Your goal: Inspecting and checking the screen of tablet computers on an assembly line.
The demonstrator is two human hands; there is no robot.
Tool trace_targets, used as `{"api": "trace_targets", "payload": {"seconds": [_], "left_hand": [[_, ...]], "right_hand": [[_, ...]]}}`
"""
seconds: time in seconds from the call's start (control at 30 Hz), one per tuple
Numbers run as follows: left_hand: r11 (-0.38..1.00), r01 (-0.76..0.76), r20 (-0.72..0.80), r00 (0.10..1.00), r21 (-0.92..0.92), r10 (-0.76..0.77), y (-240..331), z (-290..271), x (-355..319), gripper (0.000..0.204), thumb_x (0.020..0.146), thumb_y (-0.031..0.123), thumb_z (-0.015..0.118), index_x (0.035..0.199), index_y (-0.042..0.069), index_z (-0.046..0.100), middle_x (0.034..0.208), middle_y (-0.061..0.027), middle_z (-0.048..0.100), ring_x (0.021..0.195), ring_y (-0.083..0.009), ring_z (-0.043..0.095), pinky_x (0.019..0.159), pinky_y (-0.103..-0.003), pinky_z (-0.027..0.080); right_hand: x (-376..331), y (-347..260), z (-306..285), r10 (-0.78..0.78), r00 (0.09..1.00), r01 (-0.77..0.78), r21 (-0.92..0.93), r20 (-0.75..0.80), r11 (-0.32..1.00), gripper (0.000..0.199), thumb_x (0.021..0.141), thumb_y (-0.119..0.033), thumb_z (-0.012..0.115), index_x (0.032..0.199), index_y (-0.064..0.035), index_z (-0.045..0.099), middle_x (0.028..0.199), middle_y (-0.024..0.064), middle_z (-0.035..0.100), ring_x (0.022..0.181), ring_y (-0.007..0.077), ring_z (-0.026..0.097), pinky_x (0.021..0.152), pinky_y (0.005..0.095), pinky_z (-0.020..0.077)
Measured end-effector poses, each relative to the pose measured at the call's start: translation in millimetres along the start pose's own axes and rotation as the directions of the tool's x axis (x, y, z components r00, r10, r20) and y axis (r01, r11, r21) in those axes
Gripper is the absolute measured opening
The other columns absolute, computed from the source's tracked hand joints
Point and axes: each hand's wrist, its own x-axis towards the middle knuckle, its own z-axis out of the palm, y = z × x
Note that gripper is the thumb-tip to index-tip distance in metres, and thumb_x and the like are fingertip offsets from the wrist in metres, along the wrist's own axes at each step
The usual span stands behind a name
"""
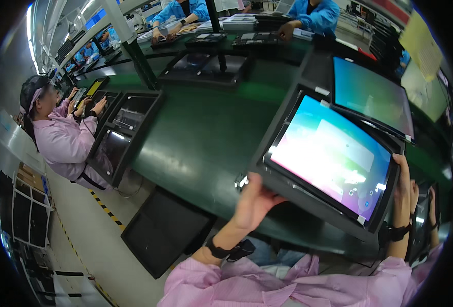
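Note:
A black tray point(311, 197) is tilted in front of me, its near edge over the green work surface's front edge. In it lies a tablet point(334, 153) with a brightly lit screen and small white tabs on its border. My left hand point(254, 204) is closed on the tray's near left corner, with the fingers partly hidden underneath. At the tray's right side, my right hand point(402, 176) is closed around the edge. Just beyond lies a second tablet point(372, 97) with a dimmer lit screen; I cannot tell whether it shares this tray.
Dark framed trays point(129, 112) sit at the left, beside a co-worker in pink point(65, 133). Another dark tray point(203, 66) lies farther back. A black panel point(165, 230) stands low by the floor. Co-workers in blue point(318, 18) work across the green table point(206, 133); another person's hands show at far right.

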Motion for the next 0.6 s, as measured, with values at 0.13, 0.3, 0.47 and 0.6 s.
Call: {"api": "trace_targets", "payload": {"seconds": [0.13, 0.3, 0.47, 0.6], "left_hand": [[0.966, 0.244, 0.068, 0.969, -0.085, -0.239, 86.5, -35.3, 47.2, 0.090, 0.091, 0.072, 0.027, 0.140, -0.004, 0.035, 0.130, -0.0172, 0.054, 0.118, -0.0282, 0.054, 0.101, -0.042, 0.043], [0.808, 0.092, -0.230, 0.972, 0.582, 0.055, 118.0, -53.9, 95.2, 0.058, 0.087, 0.019, 0.069, 0.129, -0.005, 0.036, 0.106, -0.0124, 0.061, 0.092, -0.0133, 0.060, 0.078, -0.028, 0.049], [0.703, 0.018, -0.344, 0.881, 0.711, 0.326, 155.8, -110.5, 153.4, 0.051, 0.085, 0.019, 0.071, 0.117, -0.004, 0.039, 0.098, -0.0180, 0.063, 0.091, -0.0191, 0.064, 0.079, -0.032, 0.050], [0.584, 0.038, -0.366, 0.812, 0.811, 0.454, 188.2, -166.6, 216.6, 0.062, 0.080, 0.023, 0.074, 0.114, -0.012, 0.036, 0.102, -0.0329, 0.061, 0.099, -0.0397, 0.064, 0.082, -0.040, 0.050]], "right_hand": [[92.3, -9.0, 72.7, 0.275, 0.943, -0.285, 0.024, 0.190, 0.958, 0.035, 0.085, -0.013, 0.058, 0.118, -0.0042, 0.054, 0.097, 0.0055, 0.064, 0.077, 0.0134, 0.064, 0.068, 0.0255, 0.0551], [196.4, -25.2, 208.6, 0.281, 0.765, -0.075, -0.354, 0.580, 0.932, 0.056, 0.080, -0.013, 0.064, 0.132, 0.0012, 0.046, 0.119, 0.0081, 0.057, 0.107, 0.0163, 0.055, 0.094, 0.0291, 0.0438], [314.1, -7.9, 370.9, 0.469, 0.694, 0.029, -0.672, 0.547, 0.740, 0.059, 0.079, -0.015, 0.069, 0.132, 0.0000, 0.049, 0.124, 0.0067, 0.059, 0.108, 0.0201, 0.056, 0.097, 0.0344, 0.0414], [400.8, 45.9, 489.1, 0.346, 0.634, 0.239, -0.601, 0.691, 0.763, 0.045, 0.081, -0.015, 0.068, 0.123, -0.0010, 0.058, 0.115, 0.0068, 0.065, 0.102, 0.0186, 0.058, 0.090, 0.0337, 0.0443]]}}
